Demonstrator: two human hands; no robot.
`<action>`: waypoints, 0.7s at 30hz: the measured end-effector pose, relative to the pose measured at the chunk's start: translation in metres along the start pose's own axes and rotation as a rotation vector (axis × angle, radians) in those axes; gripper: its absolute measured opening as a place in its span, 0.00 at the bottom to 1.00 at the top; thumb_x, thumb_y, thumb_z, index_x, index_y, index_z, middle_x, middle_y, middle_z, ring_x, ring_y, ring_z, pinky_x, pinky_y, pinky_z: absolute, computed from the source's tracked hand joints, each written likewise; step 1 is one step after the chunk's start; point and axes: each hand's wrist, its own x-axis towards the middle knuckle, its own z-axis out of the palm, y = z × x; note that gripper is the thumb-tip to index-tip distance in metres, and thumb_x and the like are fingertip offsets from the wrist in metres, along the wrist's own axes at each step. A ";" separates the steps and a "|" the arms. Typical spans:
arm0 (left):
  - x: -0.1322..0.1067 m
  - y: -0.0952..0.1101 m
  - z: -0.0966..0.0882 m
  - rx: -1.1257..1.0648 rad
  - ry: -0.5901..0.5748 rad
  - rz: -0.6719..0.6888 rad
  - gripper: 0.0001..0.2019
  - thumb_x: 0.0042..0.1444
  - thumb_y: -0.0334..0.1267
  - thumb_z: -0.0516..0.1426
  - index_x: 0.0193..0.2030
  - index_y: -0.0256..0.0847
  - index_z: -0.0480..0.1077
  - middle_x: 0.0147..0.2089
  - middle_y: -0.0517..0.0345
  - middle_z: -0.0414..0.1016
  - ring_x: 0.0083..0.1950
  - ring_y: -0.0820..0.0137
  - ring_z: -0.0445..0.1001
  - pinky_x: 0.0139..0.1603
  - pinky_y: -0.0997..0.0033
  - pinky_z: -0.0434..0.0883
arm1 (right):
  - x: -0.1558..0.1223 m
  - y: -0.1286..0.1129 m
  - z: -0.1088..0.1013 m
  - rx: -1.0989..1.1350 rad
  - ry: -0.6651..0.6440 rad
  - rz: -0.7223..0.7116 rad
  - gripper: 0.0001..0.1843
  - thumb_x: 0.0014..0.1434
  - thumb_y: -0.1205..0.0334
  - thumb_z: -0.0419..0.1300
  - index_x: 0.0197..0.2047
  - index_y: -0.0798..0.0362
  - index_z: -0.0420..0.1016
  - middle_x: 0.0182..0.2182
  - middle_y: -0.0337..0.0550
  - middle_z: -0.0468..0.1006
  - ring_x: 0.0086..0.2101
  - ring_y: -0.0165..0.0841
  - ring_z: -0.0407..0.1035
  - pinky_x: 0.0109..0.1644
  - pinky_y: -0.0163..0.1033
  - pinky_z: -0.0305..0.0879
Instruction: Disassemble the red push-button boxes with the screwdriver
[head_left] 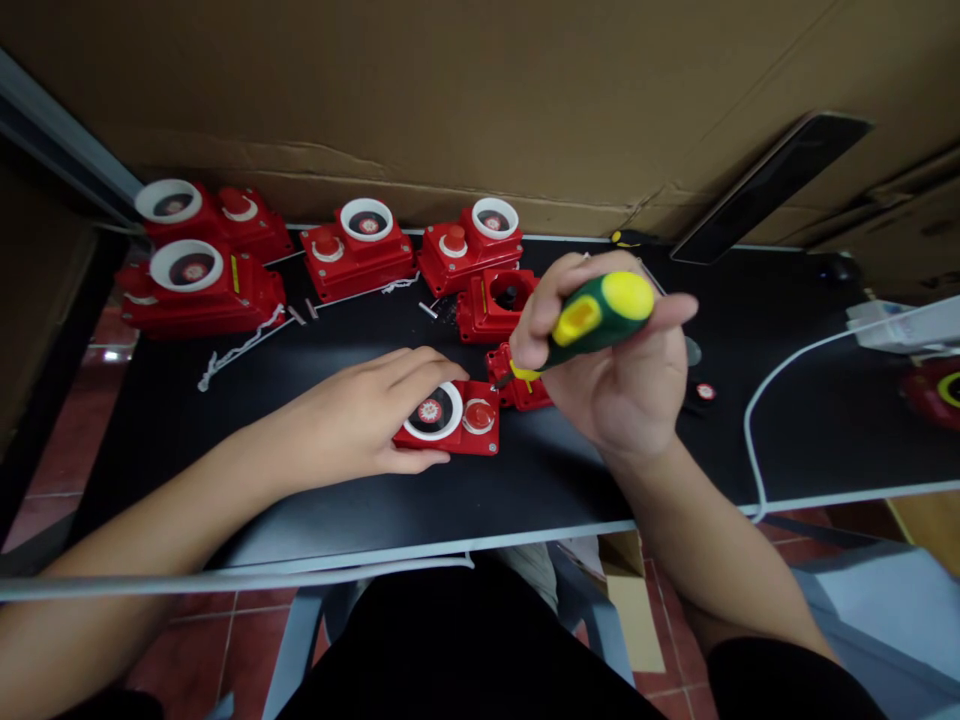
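Note:
My left hand is wrapped round the left side of a red switch box cover with a white ring and a red button, holding it flat on the black table. My right hand grips a green and yellow screwdriver; its tip sits at the cover's upper right corner. Behind the cover, partly hidden by my right hand, lie a small red part and an open red box base.
Several assembled red switch boxes line the back of the table against a cardboard wall. White string and loose screws lie at the left. A white cable and power strip are at the right, a dark tablet leaning behind.

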 end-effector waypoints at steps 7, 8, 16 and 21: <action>0.002 0.002 -0.002 -0.019 -0.014 -0.015 0.29 0.66 0.42 0.71 0.69 0.41 0.68 0.66 0.45 0.78 0.66 0.53 0.81 0.68 0.55 0.78 | 0.002 -0.003 0.001 0.026 0.092 -0.003 0.27 0.57 0.31 0.77 0.42 0.43 0.77 0.30 0.32 0.75 0.18 0.26 0.61 0.19 0.36 0.61; 0.002 0.002 -0.002 -0.018 -0.014 -0.015 0.29 0.66 0.42 0.71 0.69 0.41 0.68 0.66 0.46 0.79 0.66 0.53 0.81 0.68 0.56 0.78 | 0.001 -0.001 0.000 0.014 0.090 -0.008 0.25 0.57 0.35 0.79 0.41 0.43 0.77 0.31 0.31 0.76 0.19 0.26 0.62 0.20 0.36 0.62; 0.000 0.000 0.000 0.009 0.000 -0.001 0.31 0.65 0.43 0.72 0.70 0.40 0.67 0.66 0.44 0.79 0.65 0.53 0.82 0.68 0.54 0.79 | 0.002 0.006 0.001 0.034 0.085 0.009 0.30 0.67 0.26 0.65 0.47 0.46 0.81 0.26 0.31 0.71 0.19 0.28 0.60 0.23 0.38 0.63; 0.000 0.000 0.000 0.006 0.000 -0.009 0.31 0.66 0.44 0.70 0.71 0.41 0.67 0.67 0.43 0.78 0.66 0.52 0.81 0.68 0.54 0.79 | 0.002 -0.003 0.006 -0.029 0.128 0.018 0.28 0.65 0.27 0.69 0.39 0.43 0.72 0.29 0.34 0.75 0.21 0.30 0.65 0.22 0.38 0.62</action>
